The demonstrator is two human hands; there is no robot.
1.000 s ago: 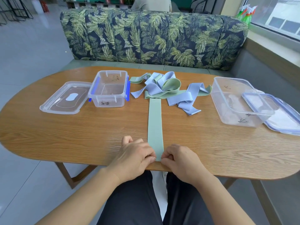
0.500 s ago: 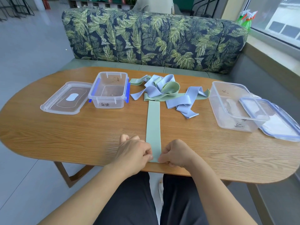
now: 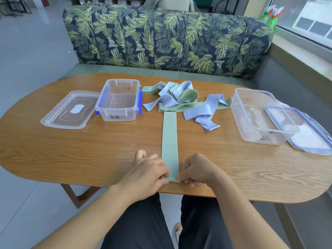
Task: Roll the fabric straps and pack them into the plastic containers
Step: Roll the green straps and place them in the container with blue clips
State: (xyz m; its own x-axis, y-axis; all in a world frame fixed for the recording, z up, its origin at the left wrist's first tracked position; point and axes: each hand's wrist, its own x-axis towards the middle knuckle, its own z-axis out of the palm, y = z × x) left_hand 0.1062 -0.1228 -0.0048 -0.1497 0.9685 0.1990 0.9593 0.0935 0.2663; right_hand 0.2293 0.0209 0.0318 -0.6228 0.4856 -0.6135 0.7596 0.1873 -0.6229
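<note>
A pale green strap (image 3: 169, 141) lies flat and straight down the middle of the wooden table (image 3: 89, 151), its near end at the front edge. My left hand (image 3: 147, 173) pinches that end's left corner, and my right hand (image 3: 195, 170) pinches its right corner. The strap's far end runs into a loose heap of green and light blue straps (image 3: 181, 99). A small clear container with blue clips (image 3: 119, 100) stands open at the back left. A larger clear container (image 3: 258, 115) stands open at the right.
The small container's lid (image 3: 69, 111) lies flat to its left. The blue-rimmed lid (image 3: 309, 130) leans on the larger container at the table's right end. A leaf-patterned bench (image 3: 168, 40) runs behind the table, and a window ledge lies to the right.
Both hands have stayed at the green strap's near end, shifting their pinch slightly on its corners. The strap and containers lie as before; the camera has moved a little.
</note>
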